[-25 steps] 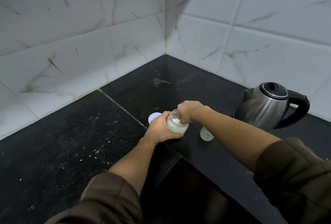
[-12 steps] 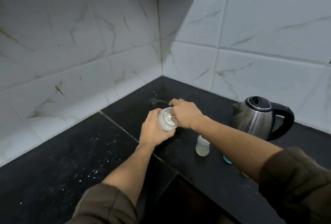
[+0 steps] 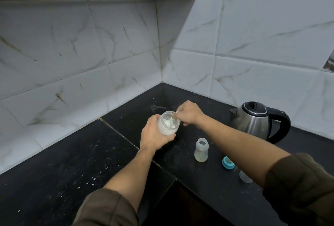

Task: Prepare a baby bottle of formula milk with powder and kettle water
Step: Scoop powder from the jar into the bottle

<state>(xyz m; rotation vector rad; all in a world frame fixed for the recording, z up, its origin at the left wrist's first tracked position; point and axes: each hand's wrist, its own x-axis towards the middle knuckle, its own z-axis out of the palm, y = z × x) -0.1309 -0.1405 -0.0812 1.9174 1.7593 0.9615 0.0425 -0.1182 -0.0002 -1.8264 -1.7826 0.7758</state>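
Left hand point(image 3: 153, 136): wrapped around the body of the powder jar point(image 3: 167, 124), holding it off the countertop point(image 3: 72, 162). The jar is tipped so that its open mouth faces up and towards me, and white powder fills the lower part.

Right hand point(image 3: 189, 115): fingertips are pinched on a small white scoop point(image 3: 173, 118) that reaches into the jar mouth. The bowl of the scoop is mostly hidden, so I cannot tell how much powder it carries.

Baby bottle point(image 3: 201, 149): stands upright on the countertop with its mouth open, long axis vertical. It is to the right of the jar and nearer to me, just under my right forearm. My right hand is the nearer one, and I judge that the scoop's path runs from the jar mouth down and to the right, ending above the narrow bottle opening.

Teal bottle ring point(image 3: 228, 162): lies on the counter beyond the bottle, well clear of that path.

Kettle point(image 3: 256, 119): at the far right, lid closed, handle pointing away from the bottle. Neither hand touches it.
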